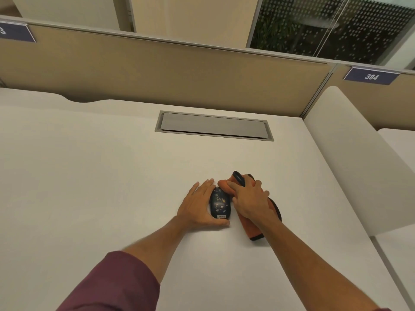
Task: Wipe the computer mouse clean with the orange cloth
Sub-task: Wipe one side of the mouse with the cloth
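A dark computer mouse with light flecks on its top lies on the white desk. My left hand cups its left side and near end, thumb under the rear edge. My right hand grips the orange cloth, bunched with a black trim, and presses a fold of it against the mouse's front right. The cloth trails back under my right wrist.
A grey cable hatch is set into the desk behind the hands. A tan partition runs along the far edge. A white side divider stands to the right, with a label reading 384.
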Motion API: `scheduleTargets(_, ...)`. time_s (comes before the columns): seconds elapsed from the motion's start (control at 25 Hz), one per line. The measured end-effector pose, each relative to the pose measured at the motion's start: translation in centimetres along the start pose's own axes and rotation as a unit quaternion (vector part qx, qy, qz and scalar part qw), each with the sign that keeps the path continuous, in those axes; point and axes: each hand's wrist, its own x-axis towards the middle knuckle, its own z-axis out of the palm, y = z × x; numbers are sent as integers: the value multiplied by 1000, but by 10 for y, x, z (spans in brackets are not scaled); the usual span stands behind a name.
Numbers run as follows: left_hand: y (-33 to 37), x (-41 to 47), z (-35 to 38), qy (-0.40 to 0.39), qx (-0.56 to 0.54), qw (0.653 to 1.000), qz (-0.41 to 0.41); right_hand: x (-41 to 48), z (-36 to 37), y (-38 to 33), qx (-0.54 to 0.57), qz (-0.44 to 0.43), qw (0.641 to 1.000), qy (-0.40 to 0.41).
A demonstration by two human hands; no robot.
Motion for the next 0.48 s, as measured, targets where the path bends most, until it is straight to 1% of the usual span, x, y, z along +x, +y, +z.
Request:
scheduleTargets(0.08,0,-1,0,-3,-1,1000,-5,-1,-2,3,-18,23,1000,-4)
scheduleTargets(0.16,0,-1,-1,-2,1,1000,-8,1,-7,2,-5,32,999,3)
scheduleTargets(0.28,4,-1,-4,8,-25,1000,-1,2,-8,-4,71,-3,997,11)
scheduleTargets(0.36,5,0,-6,13,-34,999,6,0,-4,-8,82,-21,996,4)
scheduleTargets(0.48,4,-1,-5,2,-7,1000,0,-3,6,-1,80,5,997,-9)
